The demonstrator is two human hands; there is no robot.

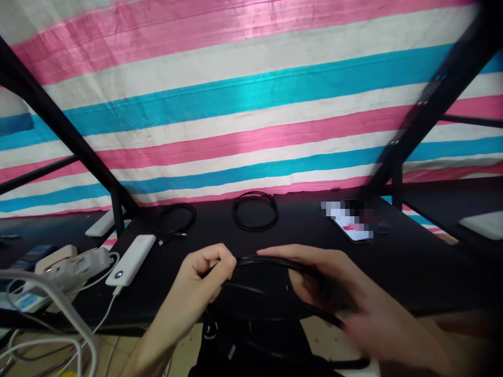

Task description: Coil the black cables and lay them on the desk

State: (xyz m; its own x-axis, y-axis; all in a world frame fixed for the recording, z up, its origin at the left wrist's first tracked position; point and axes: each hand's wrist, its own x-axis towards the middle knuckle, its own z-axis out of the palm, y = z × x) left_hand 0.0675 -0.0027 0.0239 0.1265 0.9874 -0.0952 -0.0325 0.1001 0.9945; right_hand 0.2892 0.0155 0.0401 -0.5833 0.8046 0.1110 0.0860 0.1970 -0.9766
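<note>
A thick black cable (275, 260) hangs in loose loops between my hands, above the front edge of the black table. My left hand (206, 277) is closed on it, pinching the strands between thumb and bent fingers. On the other side my right hand (356, 288) curves around the loops, its fingers fairly long and the cable running between them and the palm. The right hand's lower part is smeared by motion. Lower strands sag over my lap, where a small pale piece (231, 352) shows on the black.
Two coiled black cables, one at the middle (255, 229) and one at the left (194, 214), lie at the table's back. A phone (349, 225) rests at the right. A white power bank (133, 256), plugs (92, 262) and white cords are at the left. Black frame bars (74, 141) flank the striped sheet (251, 115).
</note>
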